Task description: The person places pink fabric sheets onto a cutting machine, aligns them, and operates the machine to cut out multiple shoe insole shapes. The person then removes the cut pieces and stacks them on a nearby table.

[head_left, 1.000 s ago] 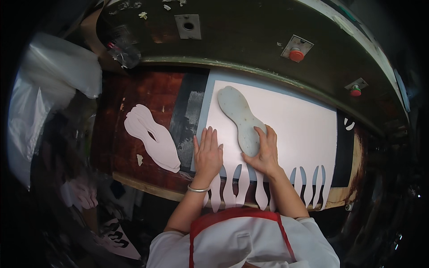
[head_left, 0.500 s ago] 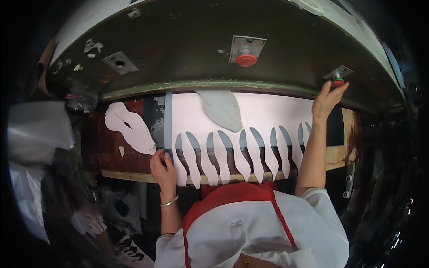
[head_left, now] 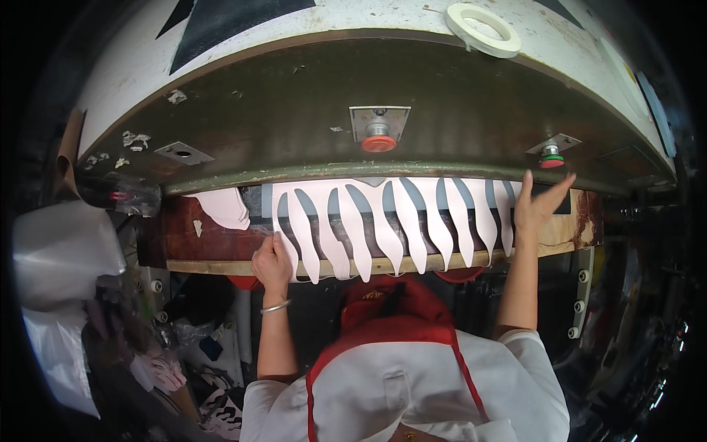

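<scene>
A pale pink sheet [head_left: 359, 254] with a row of leaf-shaped cut-outs lies on the worktable, its front strips hanging over the wooden edge. My left hand [head_left: 272, 263] is closed at the sheet's left edge, thumb on top and fingers curled. My right hand [head_left: 537, 208] is off the sheet, thumb and fingers spread, just below a green-and-red push button [head_left: 551, 158]. Only the grey tip of a template [head_left: 370, 181] shows from under the green machine beam [head_left: 294, 110]. Left of the sheet rests a stack of cut pink pieces [head_left: 224, 208], partly covered by the beam.
A red mushroom button [head_left: 378, 143] sticks out of the beam's middle. On the white top lies a roll of tape [head_left: 484, 31]. Clear plastic sheeting [head_left: 70, 243] hangs at the left, with pink offcuts [head_left: 163, 370] low down below it.
My right hand has come off the push button and dropped slightly, fingers spreading. My left hand has curled at the sheet's edge. The view has shifted, and the beam now hides most of the template.
</scene>
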Demonstrator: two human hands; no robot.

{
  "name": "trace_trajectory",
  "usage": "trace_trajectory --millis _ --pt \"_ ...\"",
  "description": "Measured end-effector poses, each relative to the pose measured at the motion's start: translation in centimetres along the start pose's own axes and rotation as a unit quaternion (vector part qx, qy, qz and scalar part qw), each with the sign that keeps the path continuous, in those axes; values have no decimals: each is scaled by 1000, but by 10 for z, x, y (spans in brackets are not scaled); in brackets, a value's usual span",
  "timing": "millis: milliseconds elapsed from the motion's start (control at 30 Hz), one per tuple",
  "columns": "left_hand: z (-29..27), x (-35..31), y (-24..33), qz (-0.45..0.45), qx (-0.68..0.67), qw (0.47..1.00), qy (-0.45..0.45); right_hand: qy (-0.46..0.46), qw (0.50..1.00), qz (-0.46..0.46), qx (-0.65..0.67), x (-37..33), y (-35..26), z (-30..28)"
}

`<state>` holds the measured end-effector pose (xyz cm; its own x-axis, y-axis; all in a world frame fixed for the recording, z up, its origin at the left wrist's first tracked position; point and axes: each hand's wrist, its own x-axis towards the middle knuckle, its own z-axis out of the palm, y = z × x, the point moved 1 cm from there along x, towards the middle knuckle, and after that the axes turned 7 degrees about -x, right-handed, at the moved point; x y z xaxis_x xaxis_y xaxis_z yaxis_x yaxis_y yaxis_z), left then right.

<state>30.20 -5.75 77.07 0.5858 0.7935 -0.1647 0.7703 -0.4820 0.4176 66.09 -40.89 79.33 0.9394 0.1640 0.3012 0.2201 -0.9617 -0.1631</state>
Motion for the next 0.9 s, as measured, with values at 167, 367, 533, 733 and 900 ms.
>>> trace_trajectory --millis 167,367,533,733,900 --pt "10 -14 -13 17 -37 999 -2 -148 959 223 90 -65 87 -1" --pt "19 -41 -29 -5 -99 995 19 -174 929 205 255 -104 141 -7" --pt "8 -81 -41 2 -114 993 -36 -23 965 228 125 -102 71 -30" --pt "-2 -127 -42 -34 -15 996 -77 -289 873 -258 296 -174 -146 7" --pt "13 -167 -55 -21 31 998 -55 -225 898 -217 311 -220 -174 -10"
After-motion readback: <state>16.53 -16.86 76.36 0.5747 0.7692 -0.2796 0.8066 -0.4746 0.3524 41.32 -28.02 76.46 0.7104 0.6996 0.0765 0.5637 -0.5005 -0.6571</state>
